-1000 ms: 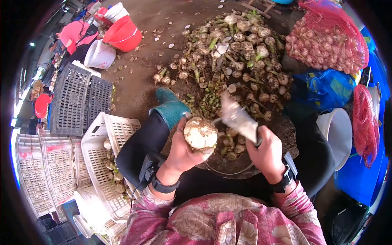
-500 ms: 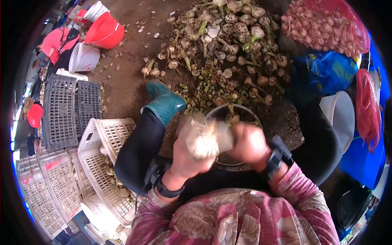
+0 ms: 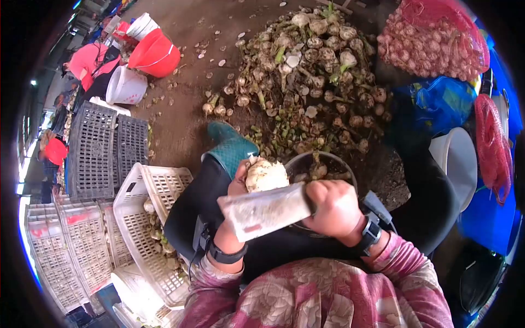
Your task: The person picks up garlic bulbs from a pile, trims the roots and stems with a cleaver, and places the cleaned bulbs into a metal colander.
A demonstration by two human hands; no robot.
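Observation:
A pale, peeled root vegetable [image 3: 266, 175] rests in my left hand [image 3: 236, 187], whose fingers wrap its left side; the blade hides part of that hand. My right hand [image 3: 334, 210] grips the handle of a wide cleaver [image 3: 268, 210]. Its broad, smeared blade points left, just below the vegetable and over my left palm. Behind my hands stands a round container [image 3: 353, 169] with some bulbs inside, partly hidden by my right hand. Beyond it lies a large pile of untrimmed, soil-covered bulbs with stalks [image 3: 322, 60].
White crate [image 3: 128, 210] with bulbs at left; black crates [image 3: 93, 150] behind it. Red bucket [image 3: 156, 53] and white bucket [image 3: 127, 86] stand upper left, near a person in pink [image 3: 87, 60]. A red net sack [image 3: 432, 46] and white tub [image 3: 456, 158] are at right.
The cleaver, blurred between my hands before, now lies broadside with its blade extending left. The vegetable has moved slightly up. The whole view has shifted a little.

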